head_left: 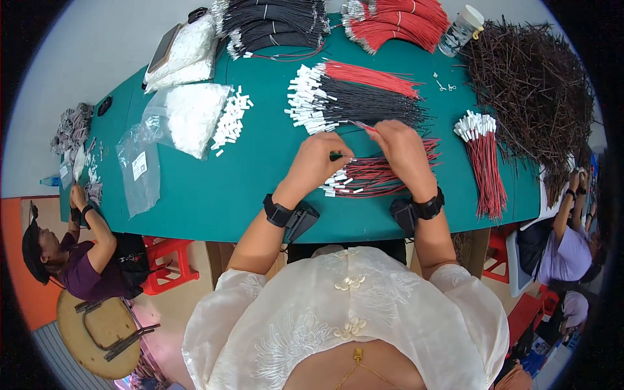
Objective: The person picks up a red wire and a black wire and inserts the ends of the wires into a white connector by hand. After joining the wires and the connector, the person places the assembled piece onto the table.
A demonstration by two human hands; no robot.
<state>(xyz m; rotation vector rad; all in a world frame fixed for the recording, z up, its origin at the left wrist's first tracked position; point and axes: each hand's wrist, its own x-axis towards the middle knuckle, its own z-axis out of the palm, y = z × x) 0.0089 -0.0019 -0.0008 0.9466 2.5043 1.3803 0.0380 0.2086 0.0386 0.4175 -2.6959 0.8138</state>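
My left hand (318, 164) is closed in a pinch above a pile of red and black wires with white connectors (374, 175); what lies between its fingertips is too small to make out. Close to its right, my right hand (404, 156) pinches a thin red wire (368, 127) that points to the upper left. Just beyond both hands lie a row of black wires (367, 101) and a row of red wires (374, 75), their white connectors (305, 104) facing left. A bundle of finished-looking red and black wires (481, 172) with white ends rests to the right.
Loose white connectors (231, 120) lie beside an open plastic bag of them (192, 117). Black wire bundles (273, 29) and red wire bundles (396, 23) line the far edge. A cup (460, 32) stands near a tall dark wire heap (530, 84). A co-worker (84, 253) sits at left.
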